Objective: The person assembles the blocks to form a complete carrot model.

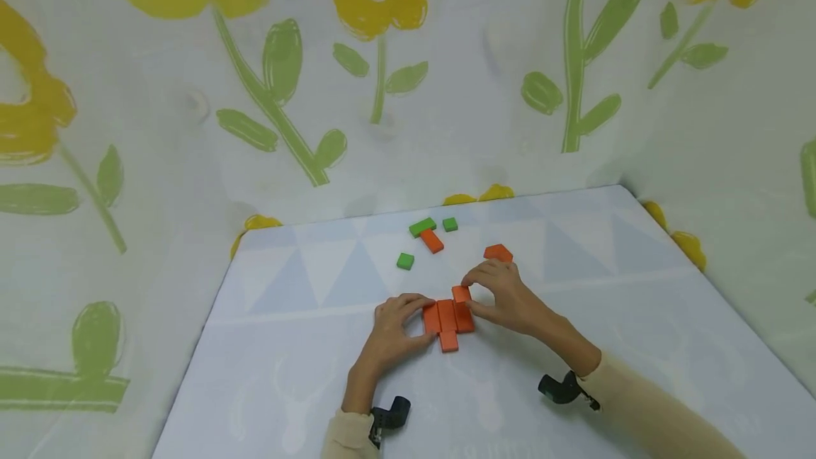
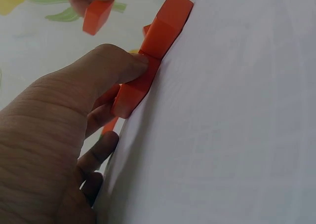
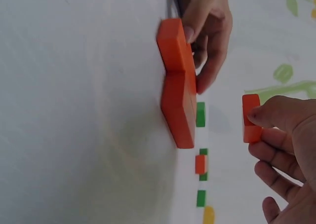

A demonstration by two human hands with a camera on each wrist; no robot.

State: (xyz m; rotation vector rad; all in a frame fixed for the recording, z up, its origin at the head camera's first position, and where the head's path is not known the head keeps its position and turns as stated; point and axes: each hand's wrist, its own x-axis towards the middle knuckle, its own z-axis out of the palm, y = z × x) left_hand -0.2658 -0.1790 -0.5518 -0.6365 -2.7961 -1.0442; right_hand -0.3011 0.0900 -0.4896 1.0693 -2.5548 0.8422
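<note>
Right hand (image 1: 506, 296): thumb and fingers pinch one small orange block, the held block (image 1: 461, 294), at its ends; the other fingers curl loosely beside it in the right wrist view.
Held block: up off the table, above the far part of the right block (image 1: 465, 319) as the head view has it; both wrist views show it apart from the group.
Left hand (image 1: 394, 331): grips the left block (image 1: 431, 318), thumb at the near end, fingertips at the far end.
Orange group: left block, middle block (image 1: 447, 316) and right block lie side by side, touching; a short block (image 1: 449, 342) sits against the near end of the middle one.
Beyond the group: a green bar (image 1: 419, 227) with an orange bar (image 1: 432, 241) at its near side, a green cube (image 1: 450, 224) to their right, another green piece (image 1: 405, 261) nearer, and an orange pentagon (image 1: 498, 253) just past the right hand.
Table (image 1: 255, 374): white, pale blue triangles toward the far edge.
Backdrop (image 1: 459, 105): white cloth, yellow flowers, green stems.
Wrists: a black camera (image 1: 393, 413) on the left, another (image 1: 558, 389) on the right; cream sleeves (image 1: 650, 409).
</note>
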